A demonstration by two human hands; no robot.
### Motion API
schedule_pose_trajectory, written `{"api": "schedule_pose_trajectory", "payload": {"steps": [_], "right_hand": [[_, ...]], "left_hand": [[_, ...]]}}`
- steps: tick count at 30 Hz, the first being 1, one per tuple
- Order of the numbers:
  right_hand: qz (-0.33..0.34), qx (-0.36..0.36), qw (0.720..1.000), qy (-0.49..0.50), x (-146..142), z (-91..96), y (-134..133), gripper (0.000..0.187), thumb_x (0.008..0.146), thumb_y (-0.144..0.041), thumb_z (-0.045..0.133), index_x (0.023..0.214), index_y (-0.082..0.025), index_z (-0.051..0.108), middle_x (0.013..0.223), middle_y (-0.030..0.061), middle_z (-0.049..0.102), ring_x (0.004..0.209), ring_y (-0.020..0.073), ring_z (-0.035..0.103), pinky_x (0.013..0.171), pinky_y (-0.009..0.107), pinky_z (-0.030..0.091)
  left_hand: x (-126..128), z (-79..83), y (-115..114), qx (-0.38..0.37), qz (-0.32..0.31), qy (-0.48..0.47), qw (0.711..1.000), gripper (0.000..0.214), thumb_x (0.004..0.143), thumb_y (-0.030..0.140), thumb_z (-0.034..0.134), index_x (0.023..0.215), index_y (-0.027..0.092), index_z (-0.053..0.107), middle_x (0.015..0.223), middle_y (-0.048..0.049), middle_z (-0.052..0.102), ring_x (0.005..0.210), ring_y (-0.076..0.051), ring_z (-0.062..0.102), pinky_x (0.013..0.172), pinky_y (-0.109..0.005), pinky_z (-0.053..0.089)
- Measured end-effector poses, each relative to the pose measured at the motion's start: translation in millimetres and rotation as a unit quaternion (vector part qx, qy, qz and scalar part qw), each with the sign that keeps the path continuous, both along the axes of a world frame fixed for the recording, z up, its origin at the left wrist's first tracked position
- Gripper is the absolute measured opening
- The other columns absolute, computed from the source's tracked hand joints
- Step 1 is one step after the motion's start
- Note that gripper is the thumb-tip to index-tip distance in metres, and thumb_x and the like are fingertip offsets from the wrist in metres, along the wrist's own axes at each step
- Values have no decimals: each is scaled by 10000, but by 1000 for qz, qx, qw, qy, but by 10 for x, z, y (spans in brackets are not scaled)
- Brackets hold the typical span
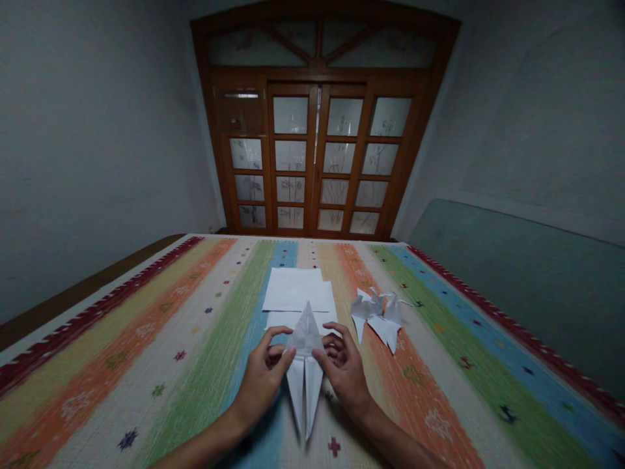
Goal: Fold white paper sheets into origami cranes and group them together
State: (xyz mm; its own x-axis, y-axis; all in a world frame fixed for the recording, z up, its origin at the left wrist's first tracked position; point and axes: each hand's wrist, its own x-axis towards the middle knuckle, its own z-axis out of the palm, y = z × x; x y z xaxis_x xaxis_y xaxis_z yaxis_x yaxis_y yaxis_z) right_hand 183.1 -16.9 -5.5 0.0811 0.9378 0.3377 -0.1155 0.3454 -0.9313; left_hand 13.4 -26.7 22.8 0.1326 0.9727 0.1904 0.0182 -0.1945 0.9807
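Between my two hands is a folded white origami paper (pixel 305 339), a long diamond shape with its lower half split into two narrow points. My left hand (pixel 266 365) pinches its left edge at the middle, thumb on top and fingers curled behind. Gripping the opposite edge the same way is my right hand (pixel 344 365), its thumb on the paper near the centre. Just beyond the folded piece lie white paper sheets (pixel 297 288), partly overlapping. To the right of them stand folded paper cranes (pixel 378 316), close together.
A striped, multicoloured cloth (pixel 195 365) covers the table. A green sofa or chair back (pixel 512 260) rises along the right side. Past the table's far edge is a wooden door with glass panes (pixel 317 156), between pale walls (pixel 97 130).
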Motion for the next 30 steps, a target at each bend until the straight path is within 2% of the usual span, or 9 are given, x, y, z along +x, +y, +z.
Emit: {"api": "schedule_pose_trajectory", "payload": {"steps": [3,6,10,13,16,20,25,27,30], "right_hand": [[-10,-25,999,-18,11,-26,46,407,746,-365,791,1069,-226,589,765,-20,613,613,139,627,558,218,525],[-18,-29,998,-44,30,-51,78,302,739,-326,765,978,-220,613,769,-19,610,585,129,595,528,213,504],[-36,-17,994,-104,91,-68,124,136,750,-265,701,829,-211,604,752,-12,624,563,127,547,501,212,455],[-40,-3,985,-169,165,-76,169,84,773,-217,635,851,-203,661,743,11,671,630,171,593,562,255,482],[-16,1,974,-227,228,-84,202,160,783,-166,591,863,-198,726,801,44,734,745,216,660,710,325,523],[10,19,960,-281,253,-84,202,217,784,-93,560,819,-199,746,835,57,750,829,235,682,806,364,514],[23,67,953,-294,234,-95,179,262,790,-26,561,846,-204,745,939,67,711,895,216,666,821,336,520],[20,75,953,-293,232,-103,176,261,807,-23,572,868,-209,745,1018,76,681,948,216,657,841,335,525],[22,95,944,-315,244,-108,172,287,806,6,571,888,-214,736,1026,68,640,966,211,642,863,335,518]], "left_hand": [[-10,-35,41,3,1,16,1000,391,892,450,632,1160,185,527,575,109,360,509,-114,394,523,-209,277],[-40,-63,80,18,-7,49,999,392,914,395,602,1240,197,512,569,108,377,503,-122,409,525,-210,288],[-116,-67,153,61,-29,138,988,214,903,310,599,1068,200,681,692,11,627,620,-166,571,601,-243,408],[-174,-68,210,89,-42,191,977,206,887,280,601,985,207,767,862,-62,732,758,-217,652,705,-299,488],[-214,-99,244,116,-45,242,962,248,850,206,613,1012,231,799,863,-73,715,784,-228,658,743,-334,510],[-252,-153,258,174,-50,317,931,294,796,122,682,1023,261,807,913,-85,688,865,-244,640,785,-361,513],[-274,-133,252,338,-78,359,867,213,874,118,653,977,250,786,830,-79,689,853,-239,581,774,-352,504],[-269,-131,244,382,-73,379,840,180,908,137,626,955,238,768,875,-85,681,861,-231,585,768,-346,515],[-261,-164,237,414,-88,389,818,165,937,142,596,967,225,735,1018,-97,711,1025,-258,621,861,-391,540]]}}
